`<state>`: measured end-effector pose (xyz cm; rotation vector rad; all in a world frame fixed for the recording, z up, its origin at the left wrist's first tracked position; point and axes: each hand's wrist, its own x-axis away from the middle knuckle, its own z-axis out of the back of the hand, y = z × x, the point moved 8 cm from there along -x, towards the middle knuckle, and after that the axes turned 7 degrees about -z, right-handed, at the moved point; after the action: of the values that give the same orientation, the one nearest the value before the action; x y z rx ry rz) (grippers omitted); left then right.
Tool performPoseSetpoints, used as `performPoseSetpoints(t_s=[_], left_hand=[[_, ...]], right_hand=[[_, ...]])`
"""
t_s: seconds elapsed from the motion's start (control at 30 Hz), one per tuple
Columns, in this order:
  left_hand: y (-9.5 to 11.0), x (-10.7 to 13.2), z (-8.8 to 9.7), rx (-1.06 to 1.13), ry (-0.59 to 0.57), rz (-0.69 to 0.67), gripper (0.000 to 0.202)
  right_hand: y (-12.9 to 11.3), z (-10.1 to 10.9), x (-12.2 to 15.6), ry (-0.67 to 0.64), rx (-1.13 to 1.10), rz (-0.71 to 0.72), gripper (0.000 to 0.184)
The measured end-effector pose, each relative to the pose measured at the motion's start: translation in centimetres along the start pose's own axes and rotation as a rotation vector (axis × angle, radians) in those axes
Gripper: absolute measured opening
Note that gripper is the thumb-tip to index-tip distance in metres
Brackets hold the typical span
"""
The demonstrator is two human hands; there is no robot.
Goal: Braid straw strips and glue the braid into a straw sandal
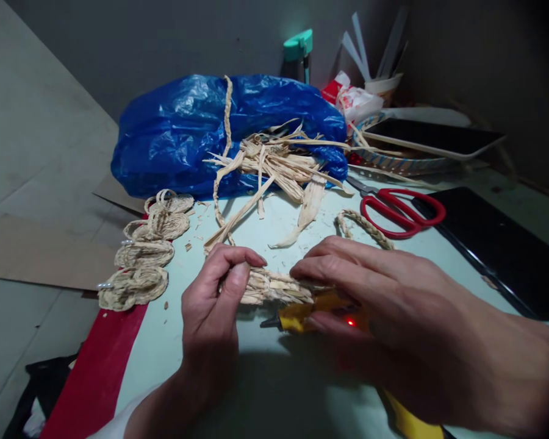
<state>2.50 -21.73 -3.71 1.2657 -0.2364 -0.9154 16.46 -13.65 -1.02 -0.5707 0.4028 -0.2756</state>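
My left hand (pixel 217 299) is closed on a braided straw piece (pixel 272 288), with the thumb on top and the fingers curled behind it. My right hand (pixel 370 292) is at the piece's right end, its fingers stretched out along the far edge and its thumb apart below. Whether those fingertips touch the straw I cannot tell. Below the right hand lies a yellow glue gun (pixel 295 318) with a black nozzle pointing left and a red light lit; the hand hides much of it. A short braid (pixel 368 228) lies just beyond the right hand.
Several coiled straw loops (pixel 135 286) line the table's left side. Behind are loose dried husk strips (pixel 279 161) against a blue plastic bag (pixel 174 134). Red-handled scissors (pixel 402 213) and a black flat device (pixel 507 250) lie right, before a tablet (pixel 432 137) on a basket (pixel 393 161).
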Motion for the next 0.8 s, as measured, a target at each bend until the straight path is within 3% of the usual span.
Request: performPoseSetpoints(t_s=[0.2,0.37,0.4,0.57,0.8], left_hand=[[0.0,0.0,-0.1,-0.007,-0.008,-0.009,0.018],[-0.6,0.1,-1.2,0.166,-0.165,0.062,0.015],[-0.6,0.0,-1.3,0.198,-0.203,0.047,0.014],[-0.2,0.0,-1.7,0.112,-0.365,-0.062,0.05],[0.6,-0.1,-2.2,-0.073,-0.439,-0.266,0.032]], right_hand=[[0.1,-0.6,-0.1,0.152,0.168,-0.011,0.012],[0.3,0.1,0.0,0.208,0.136,-0.017,0.012],[0.3,0.3,0.0,0.203,0.115,-0.008,0.013],[0.9,1.0,0.2,0.184,0.058,0.01,0.017],[1.3,1.0,0.0,0.171,0.032,-0.019,0.019]])
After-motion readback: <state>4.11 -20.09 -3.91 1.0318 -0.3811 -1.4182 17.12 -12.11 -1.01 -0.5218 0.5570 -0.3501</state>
